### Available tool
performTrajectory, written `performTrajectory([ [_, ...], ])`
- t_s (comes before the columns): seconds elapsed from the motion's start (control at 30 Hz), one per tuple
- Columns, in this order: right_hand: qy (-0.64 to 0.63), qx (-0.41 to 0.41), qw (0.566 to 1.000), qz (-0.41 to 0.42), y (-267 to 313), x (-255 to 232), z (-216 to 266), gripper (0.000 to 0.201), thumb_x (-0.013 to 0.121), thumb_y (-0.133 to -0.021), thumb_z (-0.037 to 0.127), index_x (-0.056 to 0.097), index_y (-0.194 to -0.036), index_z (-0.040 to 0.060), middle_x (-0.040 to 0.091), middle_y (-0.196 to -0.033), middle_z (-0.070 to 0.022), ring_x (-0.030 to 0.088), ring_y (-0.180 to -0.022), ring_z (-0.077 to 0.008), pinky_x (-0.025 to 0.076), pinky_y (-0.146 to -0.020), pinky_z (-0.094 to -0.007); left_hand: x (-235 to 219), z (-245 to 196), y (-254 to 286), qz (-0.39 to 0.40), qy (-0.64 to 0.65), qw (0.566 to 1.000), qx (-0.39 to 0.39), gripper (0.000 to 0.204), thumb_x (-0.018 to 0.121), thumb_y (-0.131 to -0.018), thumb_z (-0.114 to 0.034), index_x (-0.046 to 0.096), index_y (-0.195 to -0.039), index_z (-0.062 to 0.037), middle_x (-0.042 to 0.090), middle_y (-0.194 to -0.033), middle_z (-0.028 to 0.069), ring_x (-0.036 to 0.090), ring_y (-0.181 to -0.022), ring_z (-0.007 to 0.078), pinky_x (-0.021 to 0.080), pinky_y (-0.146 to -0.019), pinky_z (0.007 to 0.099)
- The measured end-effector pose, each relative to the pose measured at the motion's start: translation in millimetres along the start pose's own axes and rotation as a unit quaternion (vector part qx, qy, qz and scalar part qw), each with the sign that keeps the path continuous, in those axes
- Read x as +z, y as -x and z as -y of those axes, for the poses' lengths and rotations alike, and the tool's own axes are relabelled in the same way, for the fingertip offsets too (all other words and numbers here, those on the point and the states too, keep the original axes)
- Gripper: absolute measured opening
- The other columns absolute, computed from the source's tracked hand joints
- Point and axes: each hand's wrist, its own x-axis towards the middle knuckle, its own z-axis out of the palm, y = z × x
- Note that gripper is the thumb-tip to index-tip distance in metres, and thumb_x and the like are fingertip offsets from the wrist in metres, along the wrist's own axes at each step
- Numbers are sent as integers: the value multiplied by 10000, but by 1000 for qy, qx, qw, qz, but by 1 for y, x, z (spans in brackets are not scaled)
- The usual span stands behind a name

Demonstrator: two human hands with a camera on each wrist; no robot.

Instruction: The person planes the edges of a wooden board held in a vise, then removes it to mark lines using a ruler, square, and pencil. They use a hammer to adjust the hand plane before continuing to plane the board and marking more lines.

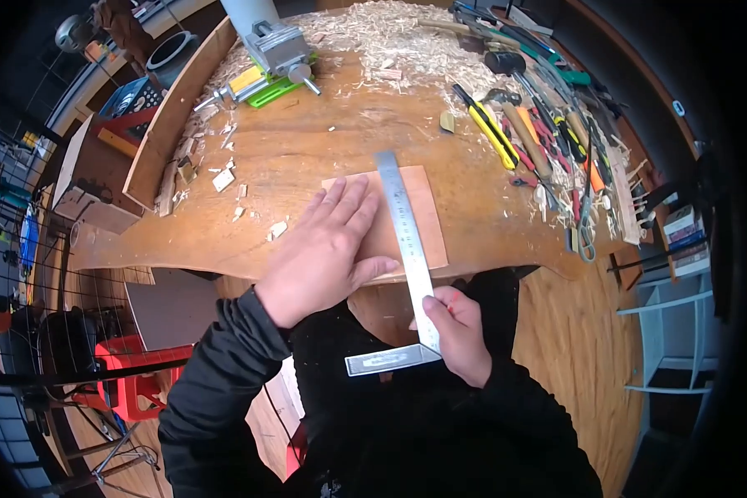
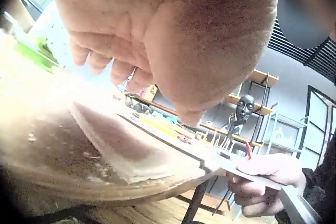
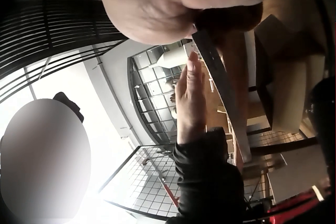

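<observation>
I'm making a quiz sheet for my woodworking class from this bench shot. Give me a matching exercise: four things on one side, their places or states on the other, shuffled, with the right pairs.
Things
1. steel try square
2. thin reddish-brown rectangular sheet
3. yellow-and-black utility knife
4. grey metal bench vise

Places or states
A. among the hand tools at the bench's right side
B. lying across the sheet, its corner gripped by the right hand
C. at the far edge, amid wood shavings
D. pressed flat under the left hand

Pairs: 1-B, 2-D, 3-A, 4-C
</observation>
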Motion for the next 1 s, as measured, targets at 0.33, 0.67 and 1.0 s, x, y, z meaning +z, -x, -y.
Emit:
performTrajectory([
  [0.33,-40,8,999,32,-7,2,-8,204,592,-1102,168,676,-1117,-18,723,-845,-56,661,-723,-72,526,-661,-240,21,-4,-12,49,1,999,11,977,797,-859,-572,494,-1489,111,428,-1595,335,388,-1503,504,314,-1259,499],
  [0.67,-18,-23,1000,8,-2,12,-4,205,598,-1101,181,673,-1056,-5,728,-823,-46,636,-706,-53,506,-647,-244,20,4,-21,60,7,998,29,1061,825,-815,-617,487,-1493,126,429,-1594,341,374,-1511,517,315,-1259,499],
  [1.0,-44,-4,999,26,-1,12,-4,192,601,-1094,140,667,-1137,-36,766,-1012,-95,717,-820,-110,574,-731,-267,15,7,-30,78,22,996,34,1115,894,-743,-602,493,-1486,128,445,-1582,344,375,-1508,525,311,-1261,506],
])
